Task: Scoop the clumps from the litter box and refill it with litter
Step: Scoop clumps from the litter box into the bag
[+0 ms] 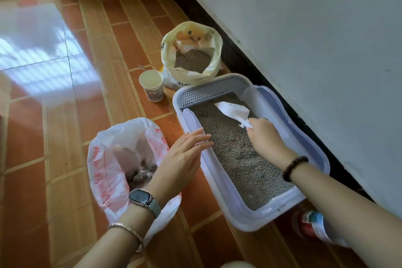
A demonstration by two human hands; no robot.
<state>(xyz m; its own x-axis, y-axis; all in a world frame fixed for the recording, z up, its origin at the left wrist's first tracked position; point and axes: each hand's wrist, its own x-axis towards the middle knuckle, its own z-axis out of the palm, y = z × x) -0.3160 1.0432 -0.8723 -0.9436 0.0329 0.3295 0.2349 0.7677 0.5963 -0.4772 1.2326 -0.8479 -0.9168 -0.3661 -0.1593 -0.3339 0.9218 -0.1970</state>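
A pale lilac litter box (219, 180) full of grey litter (235, 152) lies on the floor along the wall. My right hand (264, 135) grips the handle of a white slotted scoop (233, 111), whose head sits over the litter at the far end. My left hand (182, 156) hovers with straight fingers over the box's left rim, holding nothing. Left of the box, a white plastic bag (104, 159) with red print stands open, dark clumps (139, 173) lying inside. An open yellow litter sack (193, 50) stands beyond the box.
A white paper cup (152, 85) stands between the litter sack and the box. A grey grid step (211, 90) spans the box's far end. A red and blue container (315, 226) lies at the box's near corner. White wall with dark skirting runs on the right.
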